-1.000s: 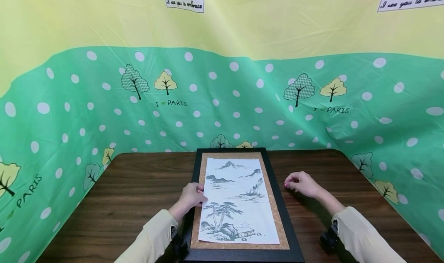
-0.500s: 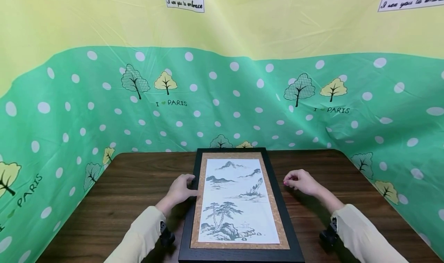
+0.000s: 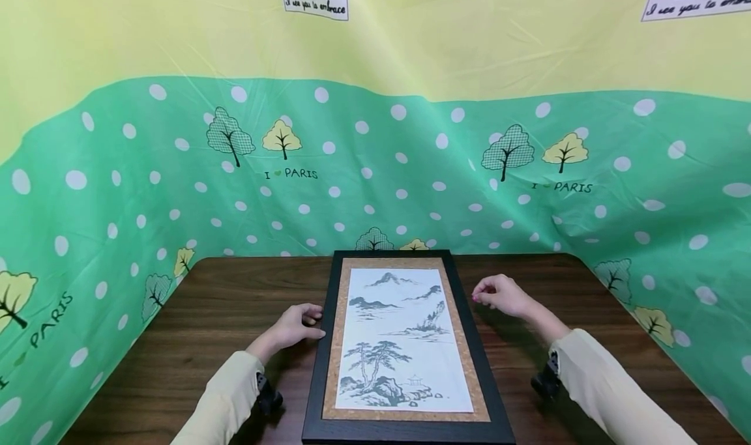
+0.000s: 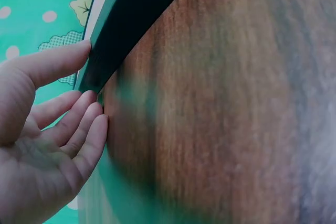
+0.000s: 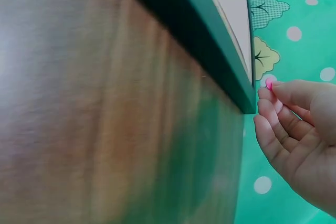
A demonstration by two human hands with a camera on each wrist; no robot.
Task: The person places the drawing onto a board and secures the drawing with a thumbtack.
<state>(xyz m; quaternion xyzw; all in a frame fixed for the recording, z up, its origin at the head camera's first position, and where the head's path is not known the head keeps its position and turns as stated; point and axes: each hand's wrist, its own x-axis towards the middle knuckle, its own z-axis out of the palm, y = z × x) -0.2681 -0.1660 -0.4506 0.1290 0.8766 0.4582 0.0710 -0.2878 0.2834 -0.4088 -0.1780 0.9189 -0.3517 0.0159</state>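
A cork board (image 3: 333, 393) in a black frame (image 3: 406, 431) lies on the table, with a white sheet of paper (image 3: 405, 360) flat on it. Grey mountains, pines and a pavilion are printed on the sheet. My left hand (image 3: 287, 328) is at the frame's left edge, thumb and fingers apart and nothing between them; in the left wrist view its thumb tip overlaps the frame's side. Off the frame's right side, my right hand (image 3: 503, 295) pinches a small pink pushpin (image 5: 269, 83) between thumb and index finger, mostly covered by the fingertips.
The dark wooden table (image 3: 235, 301) extends on both sides of the frame. Behind and beside it hangs a green and yellow cloth (image 3: 375, 145) with dots and trees. Each wrist carries a small black camera.
My left hand has let go of the paper's left edge and moved left to the frame's outer side. The right hand has shifted slightly toward the frame and away from me, still pinching the pushpin.
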